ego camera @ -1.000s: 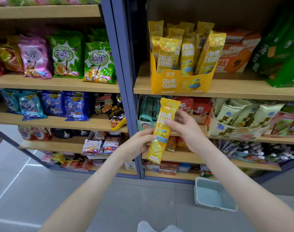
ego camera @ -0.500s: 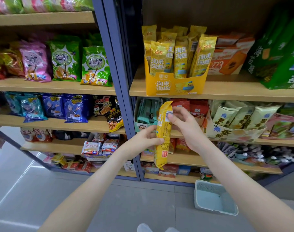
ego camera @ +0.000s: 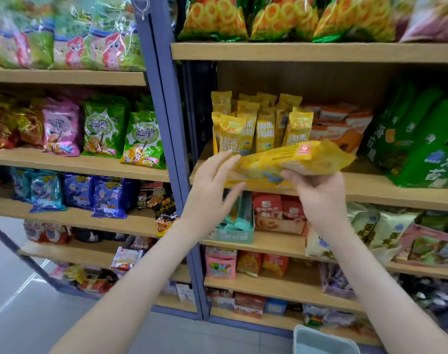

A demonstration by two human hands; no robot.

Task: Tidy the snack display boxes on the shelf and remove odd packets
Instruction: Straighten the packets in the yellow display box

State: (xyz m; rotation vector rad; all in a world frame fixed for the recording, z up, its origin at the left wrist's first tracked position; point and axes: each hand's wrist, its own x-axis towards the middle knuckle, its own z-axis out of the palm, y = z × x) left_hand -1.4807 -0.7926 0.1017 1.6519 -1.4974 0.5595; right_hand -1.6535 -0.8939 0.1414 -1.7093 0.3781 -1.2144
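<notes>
I am looking through the head camera at a shop shelf (ego camera: pixel 386 190), and the right hand (ego camera: pixel 320 195) is gripping a long yellow packet (ego camera: pixel 294 159) from below, its fingers (ego camera: pixel 291 176) curling round the underside near the middle. The packet is lying almost level, its right end tilting slightly up, and it is hanging in the air just in front of the yellow box (ego camera: pixel 251 183) that is sitting at the left end of that shelf. The left hand (ego camera: pixel 210 192) is reaching for the packet's left end with its fingers straight and spread, holding nothing; the fingertips are lying right at the wrapper, but blur is stopping me from telling whether they are touching it. Matching yellow packets (ego camera: pixel 265 131) are standing upright in rows inside the box, behind the held one. Orange packs (ego camera: pixel 345 123) are sitting just to the right of the box, and green bags (ego camera: pixel 422 149) are leaning further right on the same shelf. A teal box (ego camera: pixel 233 226) is sitting on the shelf below, under the left hand. A pale basket (ego camera: pixel 322 341) is standing on the floor at the bottom edge of the view.
</notes>
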